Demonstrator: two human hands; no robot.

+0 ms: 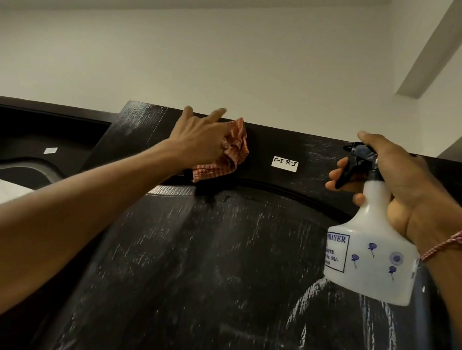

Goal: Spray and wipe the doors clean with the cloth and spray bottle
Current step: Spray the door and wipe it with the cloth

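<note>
**Cloth on the top rail, unwiped streaks to its right**

The left hand [199, 139] holds the bunched cloth [225, 160] against the top rail of the door [212, 273]; the rail runs left to right. The right hand [396, 182] grips the spray bottle [373, 254] by the neck, with fingers on the trigger. A white label [284, 164] sits between them. Whitish streaks lie beyond it, so the wipe likely goes rightward.

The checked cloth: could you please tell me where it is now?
In the head view, the left hand holds the cloth against the top of the dark door, just left of the white label.
</note>
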